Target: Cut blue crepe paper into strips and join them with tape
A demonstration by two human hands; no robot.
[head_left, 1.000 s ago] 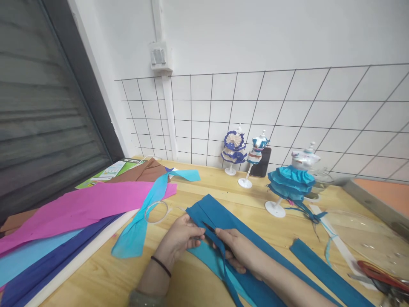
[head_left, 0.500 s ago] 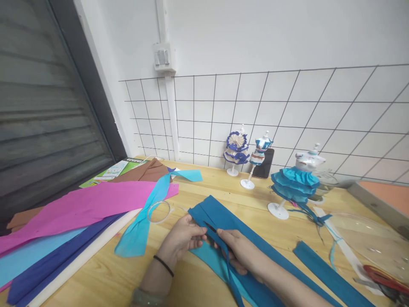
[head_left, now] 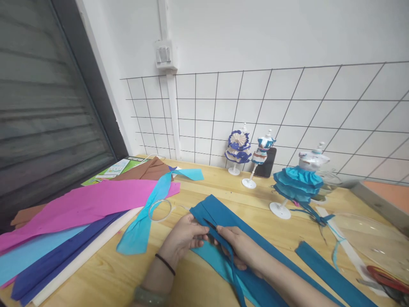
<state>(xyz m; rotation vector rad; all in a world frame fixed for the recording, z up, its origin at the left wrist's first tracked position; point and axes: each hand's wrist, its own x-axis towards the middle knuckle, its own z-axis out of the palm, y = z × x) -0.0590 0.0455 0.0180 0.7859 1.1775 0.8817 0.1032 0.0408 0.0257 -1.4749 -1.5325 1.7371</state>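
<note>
On the table (head_left: 99, 273), little has moved: left hand (head_left: 185, 234) pinches blue paper (head_left: 229, 218), right hand (head_left: 241, 247) grips scissors (head_left: 209, 223), cut seemingly unfinished.

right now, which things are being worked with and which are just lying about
In use:
- dark blue sheet, at the left hand
- dark-bladed tool, in the right hand
- narrow blue strip, beside it

Just lying or standing about:
- pink sheet
- brown sheet
- phone
- three dressed mannequins
</note>
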